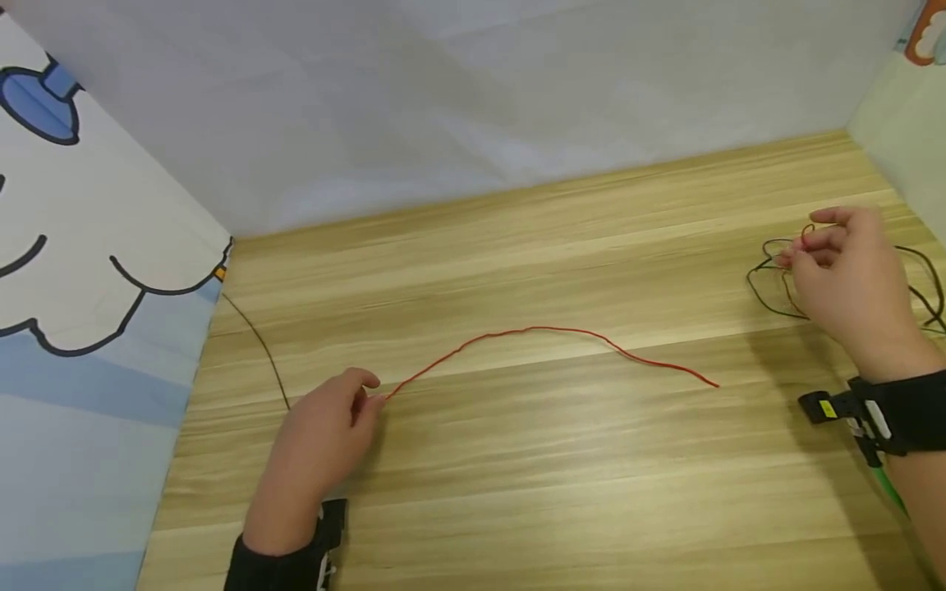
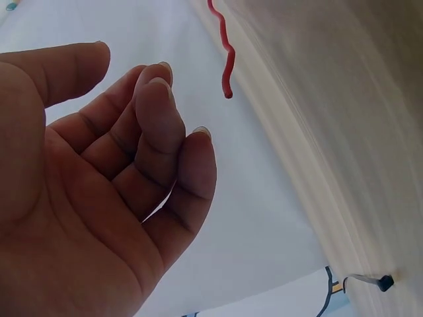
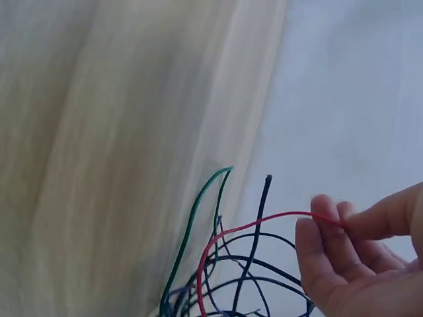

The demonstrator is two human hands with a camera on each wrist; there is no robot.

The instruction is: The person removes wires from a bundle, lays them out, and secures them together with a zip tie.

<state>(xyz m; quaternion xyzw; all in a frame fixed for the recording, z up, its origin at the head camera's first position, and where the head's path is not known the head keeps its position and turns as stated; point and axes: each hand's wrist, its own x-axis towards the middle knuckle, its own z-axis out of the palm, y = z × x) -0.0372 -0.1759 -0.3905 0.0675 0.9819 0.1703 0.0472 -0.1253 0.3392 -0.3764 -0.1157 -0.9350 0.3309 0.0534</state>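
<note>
At the left hand (image 1: 325, 439): a relaxed half-curl, thumb apart, no grip. Just beside its fingertips: the left end of the loose red wire (image 1: 535, 328). In the right hand (image 1: 850, 275): a thumb-and-finger pinch on the second red wire (image 3: 286, 214), above the tangle (image 3: 248, 261) of dark and green wires. Likely step: drawing this wire free. Pinch firmly, lift clear of the crossing loops and pull slowly — at any drag, stop and ease the snag.

Locations: tangle, near the far right corner of the desk (image 1: 591, 476); loose red wire, arched mid-desk — right end well apart from the right hand; thin dark wire (image 1: 262, 340), toward the left edge.
</note>
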